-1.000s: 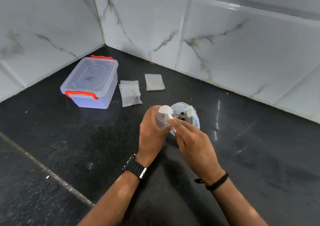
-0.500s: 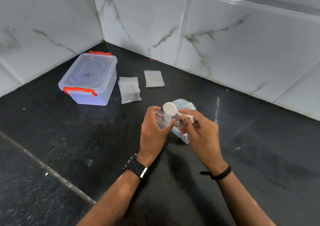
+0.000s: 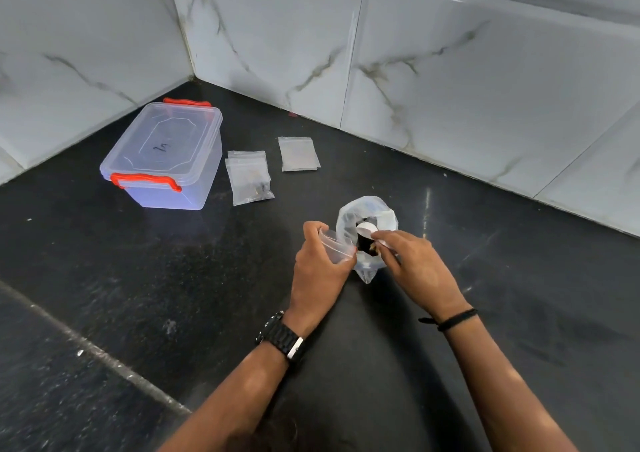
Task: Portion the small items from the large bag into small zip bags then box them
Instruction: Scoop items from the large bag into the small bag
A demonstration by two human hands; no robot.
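Holding a small zip bag point(image 3: 335, 245) open-mouthed, the left hand point(image 3: 320, 271) grips it just beside the large bag point(image 3: 369, 219); the right hand point(image 3: 417, 268) pinches a white spoon point(image 3: 366, 229) inside that bag's mouth.

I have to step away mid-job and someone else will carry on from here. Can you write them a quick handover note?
Left hand grips an open small zip bag, mouth up, beside the large bag.
Right hand pinches the white scoop, its bowl inside the large bag's mouth.
Done: small zip bags with dark items in them lie next to the box. A flat one, seemingly empty, lies further right.
Left: scoop items into the held bag, seal it, fill the spare, then unlatch the box, whose lid is on with its red clips down, and put all the bags inside.
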